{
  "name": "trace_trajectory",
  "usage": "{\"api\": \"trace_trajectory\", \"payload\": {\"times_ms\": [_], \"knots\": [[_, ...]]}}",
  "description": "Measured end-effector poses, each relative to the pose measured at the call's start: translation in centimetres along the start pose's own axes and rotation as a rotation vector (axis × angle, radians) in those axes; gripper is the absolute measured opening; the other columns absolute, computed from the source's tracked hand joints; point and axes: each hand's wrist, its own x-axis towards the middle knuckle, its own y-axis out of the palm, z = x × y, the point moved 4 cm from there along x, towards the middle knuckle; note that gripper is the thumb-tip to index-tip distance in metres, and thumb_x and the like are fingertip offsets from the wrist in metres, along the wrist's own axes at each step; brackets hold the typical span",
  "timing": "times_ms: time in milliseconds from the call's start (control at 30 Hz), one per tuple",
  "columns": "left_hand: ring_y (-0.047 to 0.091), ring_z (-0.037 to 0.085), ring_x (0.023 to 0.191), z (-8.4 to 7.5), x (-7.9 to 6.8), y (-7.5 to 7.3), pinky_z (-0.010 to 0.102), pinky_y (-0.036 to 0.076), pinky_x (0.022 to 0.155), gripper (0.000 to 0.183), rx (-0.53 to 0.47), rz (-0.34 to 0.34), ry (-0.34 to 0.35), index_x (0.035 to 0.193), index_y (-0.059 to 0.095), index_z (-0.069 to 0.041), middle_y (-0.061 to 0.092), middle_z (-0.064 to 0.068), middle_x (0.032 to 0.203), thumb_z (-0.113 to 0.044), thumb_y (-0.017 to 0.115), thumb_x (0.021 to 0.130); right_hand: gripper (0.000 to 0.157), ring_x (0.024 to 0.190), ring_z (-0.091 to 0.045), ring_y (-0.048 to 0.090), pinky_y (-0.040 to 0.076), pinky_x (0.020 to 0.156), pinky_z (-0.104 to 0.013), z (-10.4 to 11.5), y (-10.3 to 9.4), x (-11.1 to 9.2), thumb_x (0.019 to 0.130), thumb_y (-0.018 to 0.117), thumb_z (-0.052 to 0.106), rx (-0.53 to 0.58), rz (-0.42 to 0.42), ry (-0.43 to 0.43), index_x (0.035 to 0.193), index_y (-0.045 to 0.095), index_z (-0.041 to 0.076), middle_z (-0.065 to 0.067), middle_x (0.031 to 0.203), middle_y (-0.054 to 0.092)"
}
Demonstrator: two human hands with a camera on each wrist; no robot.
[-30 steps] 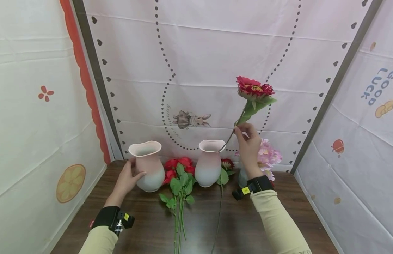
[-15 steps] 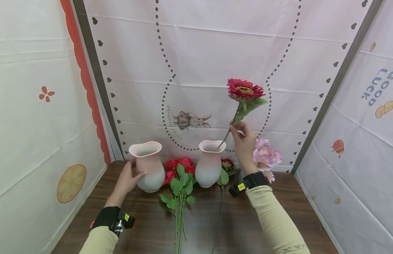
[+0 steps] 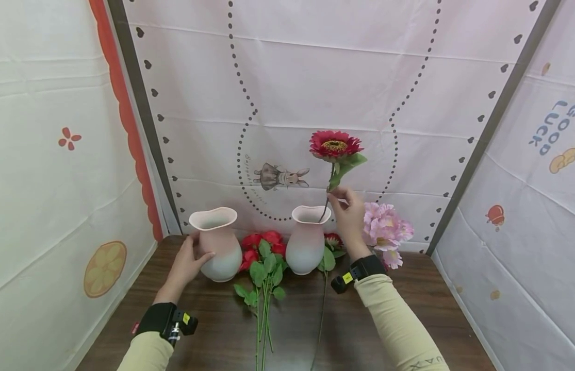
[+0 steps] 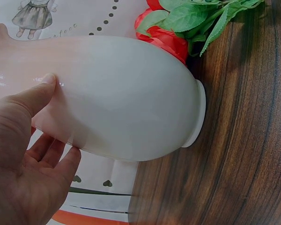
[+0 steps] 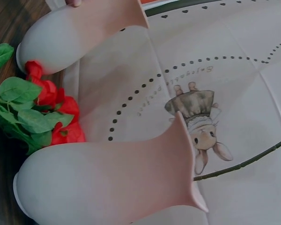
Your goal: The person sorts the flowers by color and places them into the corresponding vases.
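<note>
My left hand point(image 3: 187, 260) holds the side of the left pink-and-white vase point(image 3: 218, 255), thumb on its front and fingers behind. In the left wrist view this vase point(image 4: 126, 98) stands on its foot. My right hand point(image 3: 351, 214) pinches the stem of a red flower point(image 3: 334, 146) with a yellow centre and one green leaf. The bloom is upright above the right vase point(image 3: 306, 247), and the stem's lower end is inside its mouth. The right wrist view shows the stem point(image 5: 243, 163) meeting the rim of the right vase point(image 5: 103, 180); the right hand is outside that view.
Red roses point(image 3: 272, 238) with long green stems lie between the vases on the dark wooden table point(image 3: 213, 330). Another dark red flower point(image 3: 332, 240) lies right of the right vase. Pink blossoms point(image 3: 387, 226) stand behind my right wrist. Patterned cloth walls point(image 3: 324, 77) enclose the table.
My right hand has moved left and slightly down with the red flower, which now stands more upright, its stem end in the right vase's mouth. The left hand has stayed on its vase.
</note>
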Motion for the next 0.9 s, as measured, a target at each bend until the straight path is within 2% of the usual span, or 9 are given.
{"api": "trace_trajectory", "payload": {"times_ms": [100, 300, 400, 633, 900], "knots": [[0.029, 0.047, 0.146, 0.1, 0.0, 0.0, 0.06, 0.032, 0.12, 0.085, -0.007, 0.002, -0.002, 0.156, 0.015, 0.001, 0.027, 0.031, 0.156, -0.024, 0.068, 0.095, 0.014, 0.086, -0.006, 0.064, 0.06, 0.079, -0.016, -0.2, 0.3, -0.3, 0.091, 0.071, 0.008, -0.019, 0.014, -0.022, 0.098, 0.069, -0.004, -0.019, 0.095, 0.073], [0.029, 0.048, 0.145, 0.2, 0.0, 0.1, 0.061, 0.033, 0.12, 0.083, -0.008, 0.002, 0.006, 0.156, 0.015, 0.001, 0.027, 0.032, 0.156, -0.025, 0.067, 0.096, 0.014, 0.09, -0.024, 0.069, 0.064, 0.082, -0.037, -0.8, 0.7, -0.8, 0.093, 0.07, 0.012, -0.078, 0.054, -0.039, 0.1, 0.069, -0.001, -0.018, 0.096, 0.073], [0.029, 0.048, 0.145, 0.2, 0.0, 0.1, 0.061, 0.033, 0.119, 0.084, -0.008, 0.004, 0.006, 0.156, 0.015, 0.001, 0.027, 0.032, 0.156, -0.026, 0.067, 0.096, 0.015, 0.091, -0.028, 0.07, 0.064, 0.083, -0.043, -1.2, 0.8, -1.0, 0.094, 0.07, 0.012, -0.097, 0.064, -0.034, 0.101, 0.069, -0.001, -0.018, 0.096, 0.073], [0.029, 0.048, 0.145, 0.2, 0.0, 0.1, 0.06, 0.033, 0.119, 0.085, -0.01, 0.002, 0.004, 0.156, 0.014, 0.001, 0.026, 0.032, 0.156, -0.026, 0.067, 0.096, 0.014, 0.091, -0.028, 0.07, 0.064, 0.083, -0.043, -1.9, 1.1, -1.5, 0.092, 0.071, 0.012, -0.12, 0.091, -0.018, 0.1, 0.069, 0.001, -0.017, 0.095, 0.073], [0.029, 0.048, 0.145, 0.3, 0.1, 0.2, 0.059, 0.034, 0.119, 0.084, -0.007, 0.005, -0.001, 0.156, 0.014, 0.001, 0.026, 0.032, 0.156, -0.026, 0.067, 0.096, 0.011, 0.089, -0.029, 0.071, 0.065, 0.083, -0.041, -2.9, 2.1, -2.0, 0.091, 0.071, 0.008, -0.19, 0.206, 0.038, 0.098, 0.069, 0.0, -0.017, 0.092, 0.073]]}}
